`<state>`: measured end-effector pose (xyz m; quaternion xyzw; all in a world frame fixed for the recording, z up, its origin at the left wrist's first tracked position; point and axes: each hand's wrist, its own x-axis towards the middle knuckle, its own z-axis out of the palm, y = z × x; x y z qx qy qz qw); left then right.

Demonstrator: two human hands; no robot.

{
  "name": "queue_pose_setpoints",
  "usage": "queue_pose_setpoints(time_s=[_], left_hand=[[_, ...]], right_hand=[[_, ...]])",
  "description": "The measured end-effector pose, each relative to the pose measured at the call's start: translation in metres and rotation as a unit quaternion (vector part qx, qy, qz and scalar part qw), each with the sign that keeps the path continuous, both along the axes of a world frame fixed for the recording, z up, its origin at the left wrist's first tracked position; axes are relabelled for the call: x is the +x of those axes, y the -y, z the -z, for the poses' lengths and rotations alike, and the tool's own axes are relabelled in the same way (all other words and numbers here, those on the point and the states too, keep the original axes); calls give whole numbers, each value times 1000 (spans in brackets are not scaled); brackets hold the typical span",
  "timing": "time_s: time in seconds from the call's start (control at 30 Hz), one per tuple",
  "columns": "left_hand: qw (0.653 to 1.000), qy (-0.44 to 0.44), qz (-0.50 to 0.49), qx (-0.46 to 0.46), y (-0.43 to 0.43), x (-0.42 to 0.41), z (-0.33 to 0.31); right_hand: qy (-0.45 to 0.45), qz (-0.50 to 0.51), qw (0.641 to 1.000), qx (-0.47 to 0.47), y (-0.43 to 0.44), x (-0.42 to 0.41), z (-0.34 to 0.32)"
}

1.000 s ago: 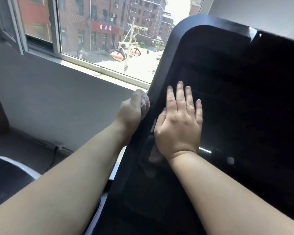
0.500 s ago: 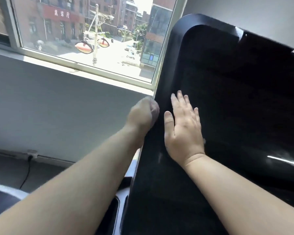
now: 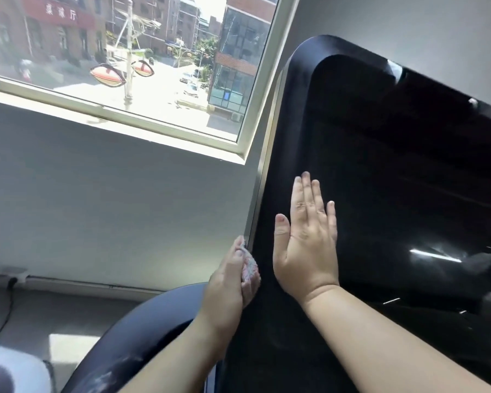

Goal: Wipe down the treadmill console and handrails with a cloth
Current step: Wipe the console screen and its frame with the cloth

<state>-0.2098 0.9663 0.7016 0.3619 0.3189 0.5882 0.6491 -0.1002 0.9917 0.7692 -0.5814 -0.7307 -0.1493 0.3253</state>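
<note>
Head view: left hand (image 3: pixel 229 282) is gripping the cloth (image 3: pixel 249 268) against the console's (image 3: pixel 394 171) left edge; right hand (image 3: pixel 306 239) is lying flat, fingers straight, on its screen.

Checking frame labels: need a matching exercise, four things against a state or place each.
Things:
1. left hand
2. right hand
3. cloth
4. window

States or places:
A. flat, fingers straight, on the black console
B. bunched against the console's left edge
C. grips the cloth
D. upper left, showing a sunlit street

Pairs: 1-C; 2-A; 3-B; 4-D
</note>
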Motion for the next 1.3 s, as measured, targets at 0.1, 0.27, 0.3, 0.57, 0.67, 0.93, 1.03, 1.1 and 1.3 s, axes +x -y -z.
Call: queue_pose_setpoints(time_s=[0.1, 0.27, 0.3, 0.57, 0.67, 0.93, 1.03, 1.1, 1.3], left_hand=[[997, -44, 33, 45, -28, -5, -37], [990, -54, 32, 129, -93, -9, -119], [994, -43, 43, 88, -94, -11, -123], [996, -75, 39, -8, -34, -4, -20], [996, -54, 34, -67, 5, -3, 19], [995, -78, 46, 41, -53, -16, -69], [994, -59, 14, 87, -57, 1, -74], [994, -84, -5, 72, -47, 3, -48], [999, -47, 4, 5, -2, 4, 48]], right_hand=[[-4, -5, 1000, -4, 4, -1, 0], [-34, -33, 999, -8, 7, 1, 2], [-33, -33, 999, -8, 7, 1, 2], [-13, -6, 1000, 5, 5, 0, 7], [-5, -2, 999, -35, 10, -1, 0], [-34, -41, 996, -64, 36, 10, 3], [-35, -42, 996, -68, 43, 12, 12], [-33, -43, 996, -71, 48, 13, 19], [-39, -4, 995, -90, 62, -2, 42]])
